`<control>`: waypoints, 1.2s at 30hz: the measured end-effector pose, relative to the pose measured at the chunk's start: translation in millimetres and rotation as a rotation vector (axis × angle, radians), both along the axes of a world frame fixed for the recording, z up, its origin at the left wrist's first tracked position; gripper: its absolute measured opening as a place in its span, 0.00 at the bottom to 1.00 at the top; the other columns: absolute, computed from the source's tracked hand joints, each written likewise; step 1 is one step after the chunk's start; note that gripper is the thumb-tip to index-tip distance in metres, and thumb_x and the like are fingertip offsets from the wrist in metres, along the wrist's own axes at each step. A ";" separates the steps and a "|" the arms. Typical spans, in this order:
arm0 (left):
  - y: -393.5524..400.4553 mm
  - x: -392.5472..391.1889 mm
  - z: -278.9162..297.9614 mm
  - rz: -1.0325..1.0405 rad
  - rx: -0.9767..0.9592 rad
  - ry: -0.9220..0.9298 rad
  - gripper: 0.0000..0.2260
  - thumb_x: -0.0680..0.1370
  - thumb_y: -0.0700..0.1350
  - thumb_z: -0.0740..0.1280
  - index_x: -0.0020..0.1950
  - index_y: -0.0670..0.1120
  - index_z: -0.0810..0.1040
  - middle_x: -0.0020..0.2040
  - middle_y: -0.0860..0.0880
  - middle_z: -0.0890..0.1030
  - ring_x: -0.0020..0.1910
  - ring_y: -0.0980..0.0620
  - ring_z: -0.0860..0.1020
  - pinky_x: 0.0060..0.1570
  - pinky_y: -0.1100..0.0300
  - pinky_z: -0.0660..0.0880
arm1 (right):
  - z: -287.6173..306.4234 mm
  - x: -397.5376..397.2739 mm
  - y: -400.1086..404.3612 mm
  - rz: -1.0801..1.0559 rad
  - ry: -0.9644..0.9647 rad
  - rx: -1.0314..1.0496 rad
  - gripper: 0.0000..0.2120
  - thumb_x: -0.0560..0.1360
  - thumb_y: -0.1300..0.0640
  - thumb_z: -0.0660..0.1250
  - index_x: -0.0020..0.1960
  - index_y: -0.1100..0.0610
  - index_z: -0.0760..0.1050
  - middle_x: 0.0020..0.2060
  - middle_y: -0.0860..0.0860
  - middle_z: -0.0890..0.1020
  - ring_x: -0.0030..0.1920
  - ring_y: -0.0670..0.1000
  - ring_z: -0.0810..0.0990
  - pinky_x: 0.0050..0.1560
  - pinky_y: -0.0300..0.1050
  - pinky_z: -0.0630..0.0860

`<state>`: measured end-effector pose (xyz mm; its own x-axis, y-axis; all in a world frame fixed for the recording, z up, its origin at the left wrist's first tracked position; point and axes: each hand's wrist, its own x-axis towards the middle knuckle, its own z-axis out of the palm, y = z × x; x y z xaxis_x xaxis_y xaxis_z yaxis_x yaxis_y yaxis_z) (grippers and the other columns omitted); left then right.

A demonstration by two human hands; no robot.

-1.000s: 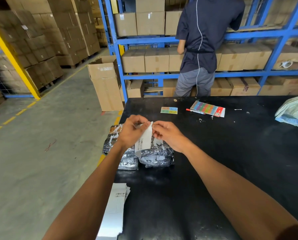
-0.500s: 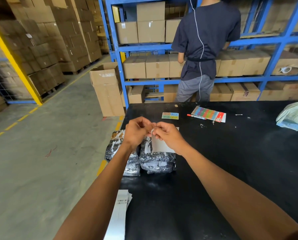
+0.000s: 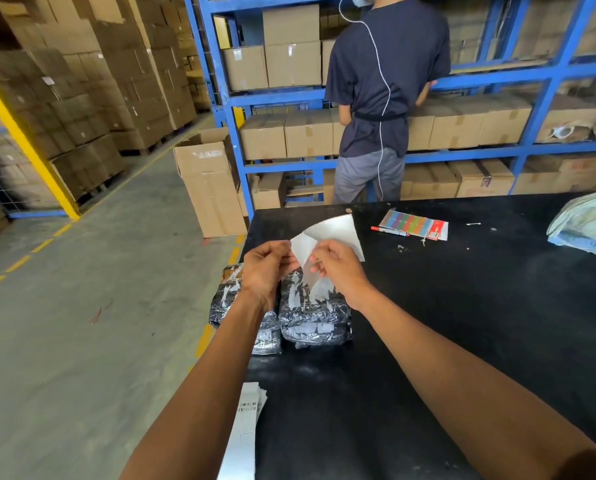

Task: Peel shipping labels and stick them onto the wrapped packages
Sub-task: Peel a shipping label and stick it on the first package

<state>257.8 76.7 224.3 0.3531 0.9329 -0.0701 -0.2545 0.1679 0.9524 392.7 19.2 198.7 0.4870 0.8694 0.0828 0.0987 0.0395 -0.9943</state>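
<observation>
**Label mid-peel, both hands pinching, over the packages**

Left hand [image 3: 267,266] pinches one layer at the corner, fingers curled on it. Right hand [image 3: 338,268] pinches the other layer. The label [image 3: 334,233] fans up and away from the hands, curled, blank white side showing. A translucent strip hangs below the hands over the wrapped packages [image 3: 310,317]. Can't tell for certain which layer is sticker and which is backing.

Two packages sit side by side at the desk [image 3: 462,323] near-left edge, in shiny crinkled black wrap, right under the hands.

Handling, my read:
- Label is thin, light and floppy. It will curl and stick to itself if let loose. Hold by corners or edges only, keep it taut between both hands.
- Package wrap looks soft and wrinkled, probably slick. Pick the flattest patch on top, lay one edge first, then smooth across.
- Packages look light, may slide, so steady one with a hand.

Spare label stack [image 3: 246,427] at the near edge of the desk.
</observation>
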 end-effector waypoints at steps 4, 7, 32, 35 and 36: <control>-1.4 1.4 0.4 -0.033 0.056 0.008 0.06 0.80 0.36 0.65 0.47 0.37 0.81 0.38 0.42 0.84 0.37 0.48 0.83 0.44 0.57 0.83 | 5.0 -3.3 -0.3 0.028 0.057 0.048 0.11 0.80 0.49 0.64 0.56 0.55 0.79 0.46 0.52 0.84 0.39 0.50 0.83 0.40 0.42 0.76; -1.0 2.1 0.9 -0.041 0.085 0.024 0.07 0.80 0.37 0.64 0.46 0.38 0.81 0.41 0.41 0.83 0.40 0.48 0.82 0.47 0.56 0.82 | 5.7 -4.2 3.5 -0.021 -0.082 0.038 0.12 0.78 0.49 0.67 0.53 0.58 0.78 0.46 0.55 0.84 0.40 0.50 0.85 0.41 0.43 0.80; 15.4 7.4 -3.4 0.423 -0.172 -0.067 0.07 0.77 0.36 0.68 0.38 0.40 0.78 0.40 0.43 0.81 0.39 0.47 0.81 0.33 0.60 0.80 | -16.8 16.7 -15.7 -0.205 -0.211 -0.066 0.10 0.77 0.66 0.65 0.52 0.59 0.83 0.54 0.56 0.75 0.44 0.56 0.83 0.33 0.33 0.79; 16.2 8.0 -4.1 0.447 -0.133 -0.021 0.08 0.77 0.36 0.68 0.37 0.41 0.78 0.42 0.42 0.82 0.40 0.48 0.81 0.34 0.61 0.80 | -18.4 17.9 -9.9 -0.262 -0.203 -0.077 0.09 0.77 0.64 0.66 0.49 0.55 0.84 0.53 0.55 0.75 0.52 0.56 0.79 0.37 0.39 0.83; 16.8 7.6 -4.4 0.449 -0.121 -0.002 0.09 0.77 0.37 0.67 0.37 0.41 0.78 0.43 0.42 0.82 0.40 0.48 0.81 0.36 0.60 0.80 | -19.0 17.7 -7.9 -0.284 -0.210 -0.077 0.09 0.77 0.62 0.67 0.48 0.52 0.84 0.53 0.54 0.75 0.53 0.57 0.79 0.41 0.43 0.84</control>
